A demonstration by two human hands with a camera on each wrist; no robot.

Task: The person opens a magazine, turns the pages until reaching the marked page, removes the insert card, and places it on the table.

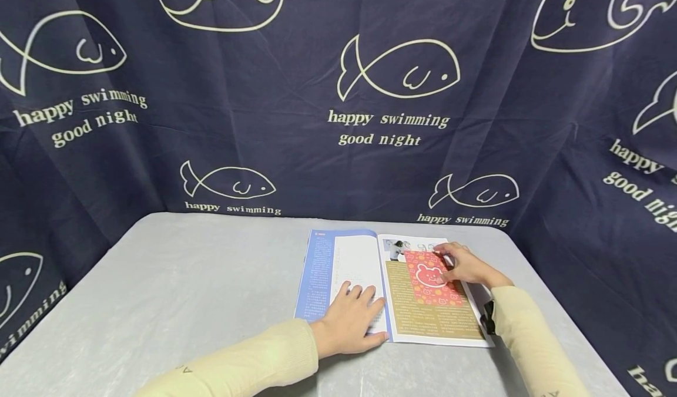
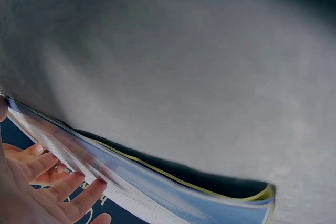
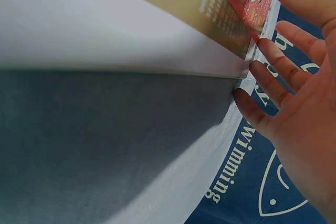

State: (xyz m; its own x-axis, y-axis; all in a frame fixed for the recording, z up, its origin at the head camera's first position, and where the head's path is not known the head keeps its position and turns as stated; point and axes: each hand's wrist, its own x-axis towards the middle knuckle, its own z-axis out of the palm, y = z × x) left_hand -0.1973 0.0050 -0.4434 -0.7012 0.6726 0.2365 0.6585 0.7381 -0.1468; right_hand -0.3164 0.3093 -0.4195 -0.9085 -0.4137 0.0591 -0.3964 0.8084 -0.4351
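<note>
An open magazine (image 1: 391, 320) lies on the table, its left page blue and white, its right page brown with printed text and a picture on top. On the right page is a red card (image 1: 423, 294) with a white-outlined bear. My right hand (image 1: 468, 265) holds the card at its upper right, thumb on the face and fingertips by the edge; the right wrist view shows the thumb over the red card (image 3: 256, 11). With fingers spread, my left hand (image 1: 351, 320) rests on the lower left page near the fold. The left wrist view catches the magazine edge (image 2: 210, 203) and left-hand fingers.
The grey-white table (image 1: 185, 285) extends left of the magazine. A navy curtain (image 1: 296, 109) with fish drawings and lettering hangs behind and at both sides. A black strap (image 1: 488, 318) is at the right wrist.
</note>
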